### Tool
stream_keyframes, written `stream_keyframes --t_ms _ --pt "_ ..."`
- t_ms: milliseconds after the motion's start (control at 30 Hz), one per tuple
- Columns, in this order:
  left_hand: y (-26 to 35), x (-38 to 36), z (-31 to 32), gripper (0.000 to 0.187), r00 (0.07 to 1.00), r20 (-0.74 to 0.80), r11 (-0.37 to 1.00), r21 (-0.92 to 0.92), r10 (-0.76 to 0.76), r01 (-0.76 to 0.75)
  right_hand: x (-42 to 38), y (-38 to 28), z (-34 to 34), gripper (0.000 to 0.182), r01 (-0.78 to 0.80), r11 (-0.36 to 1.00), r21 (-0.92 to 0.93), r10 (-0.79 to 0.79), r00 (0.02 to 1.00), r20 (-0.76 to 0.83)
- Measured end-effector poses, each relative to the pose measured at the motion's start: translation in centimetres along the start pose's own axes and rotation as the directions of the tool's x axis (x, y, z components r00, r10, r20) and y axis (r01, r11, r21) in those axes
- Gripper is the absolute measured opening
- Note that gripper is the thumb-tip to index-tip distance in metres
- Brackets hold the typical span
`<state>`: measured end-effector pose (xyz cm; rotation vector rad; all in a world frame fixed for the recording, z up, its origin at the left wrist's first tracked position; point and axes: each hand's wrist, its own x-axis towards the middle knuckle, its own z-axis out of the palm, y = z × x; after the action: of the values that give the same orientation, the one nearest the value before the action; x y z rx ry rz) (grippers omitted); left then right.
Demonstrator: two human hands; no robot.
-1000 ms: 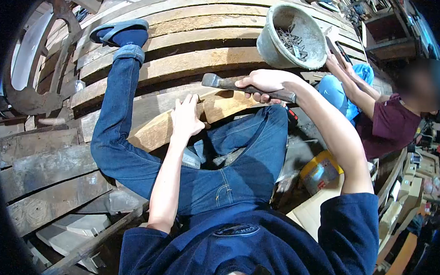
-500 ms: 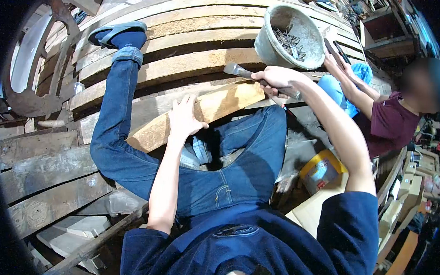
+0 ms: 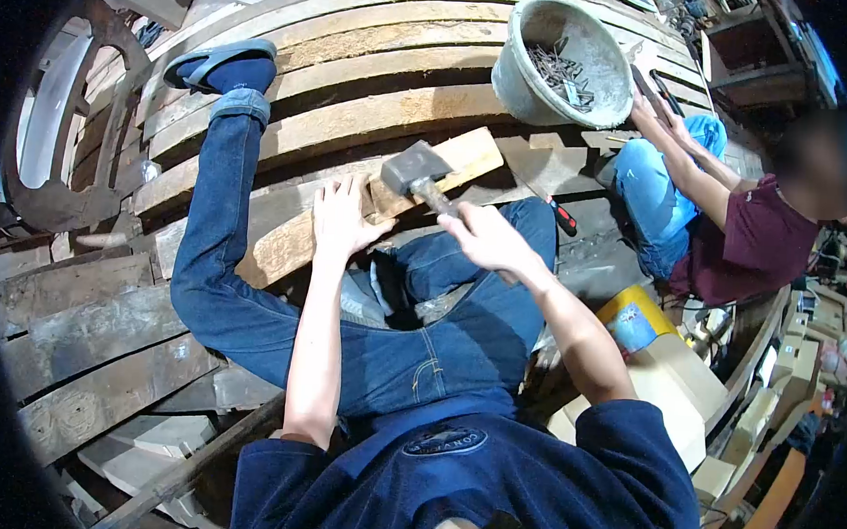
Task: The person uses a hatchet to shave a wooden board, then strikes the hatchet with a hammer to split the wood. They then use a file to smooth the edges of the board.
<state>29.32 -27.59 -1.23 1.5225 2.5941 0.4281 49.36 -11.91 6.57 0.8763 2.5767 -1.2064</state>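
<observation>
Our left hand (image 3: 338, 221) lies flat, fingers spread, on the pale wooden board (image 3: 388, 202) laid across dark planks. Our right hand (image 3: 486, 239) grips the grey-headed hammer (image 3: 414, 170), its head on the board. Farther right, a grey bowl of nails (image 3: 565, 63).

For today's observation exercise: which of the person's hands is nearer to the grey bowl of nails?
Right. The right hand, gripping the hammer, sits below the bowl; the left hand lies flat on the plank, farther left.
</observation>
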Motion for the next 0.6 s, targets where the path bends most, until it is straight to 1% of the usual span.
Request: stream_keyframes --t_ms 33,67,100,167,233,267,300,333,367,400,433,500,533,567,600 --pt "-0.1 -0.2 0.4 0.092 1.0 -0.014 1.0 0.027 0.006 -0.005 0.3 0.8 0.0 0.051 -0.011 1.0 0.019 0.011 1.0 -0.015" --pt "-0.2 -0.2 0.7 0.093 1.0 -0.028 0.998 0.054 0.014 -0.012 0.9 2.3 0.1 0.052 0.014 1.0 0.02 -0.013 0.998 -0.055" --pt "-0.1 -0.1 0.7 0.094 0.999 -0.047 0.997 0.08 0.022 -0.019 1.1 2.7 0.0 0.052 0.001 1.0 -0.001 -0.001 0.992 -0.125" --pt "0.0 0.0 0.3 0.095 1.0 -0.003 0.999 0.054 -0.004 0.004 1.7 3.4 -0.7 0.053 -0.102 0.993 0.067 0.111 0.983 -0.149" --pt "0.3 0.1 -0.1 0.095 1.0 0.01 1.0 0.028 -0.011 0.011 2.3 4.3 -0.3 0.051 -0.096 0.985 0.142 0.124 0.97 -0.207" --pt "0.4 0.3 -0.4 0.095 0.998 0.049 1.0 0.006 -0.029 0.028 2.2 4.5 0.2 0.051 -0.089 0.98 0.18 0.129 0.966 -0.225" --pt "0.4 0.3 -0.4 0.095 0.999 0.034 1.0 0.012 -0.02 0.02 2.1 4.4 0.8 0.05 -0.081 0.972 0.22 0.135 0.961 -0.242" --pt "0.4 0.2 -0.3 0.095 1.0 0.02 1.0 0.019 -0.013 0.013 1.8 4.1 1.6 0.048 -0.033 0.979 0.201 0.09 0.956 -0.281" --pt "0.3 0.2 -0.3 0.094 1.0 0.007 1.0 0.027 -0.007 0.007 1.0 3.9 1.9 0.041 -0.022 0.974 0.227 0.077 0.969 -0.236" --pt "0.1 0.0 0.2 0.094 0.999 -0.039 0.998 0.058 0.03 -0.027 0.0 2.7 1.9 0.044 -0.03 0.979 0.204 0.07 0.979 -0.193" --pt "0.0 0.1 0.2 0.093 1.0 -0.019 0.999 0.043 0.016 -0.015 -0.8 1.8 2.0 0.047 -0.039 0.983 0.179 0.066 0.986 -0.15" --pt "0.1 0.2 0.0 0.091 1.0 0.028 1.0 0.012 -0.01 0.01 -1.5 1.7 3.2 0.047 -0.002 0.977 0.211 0.026 0.993 -0.112" --pt "0.3 0.2 -0.3 0.087 0.999 0.051 1.0 0.026 -0.019 0.018 -1.8 1.6 3.4 0.047 -0.02 0.979 0.205 0.035 0.997 -0.07" --pt "0.5 0.2 -0.4 0.085 1.0 0.012 1.0 0.02 0.011 -0.011 -1.6 1.4 3.2 0.046 -0.058 0.971 0.233 0.064 0.998 -0.02" --pt "0.7 0.1 -0.5 0.083 0.999 -0.028 0.999 0.017 0.04 -0.04 -1.5 1.9 3.7 0.045 -0.057 0.97 0.235 0.068 0.997 -0.036"
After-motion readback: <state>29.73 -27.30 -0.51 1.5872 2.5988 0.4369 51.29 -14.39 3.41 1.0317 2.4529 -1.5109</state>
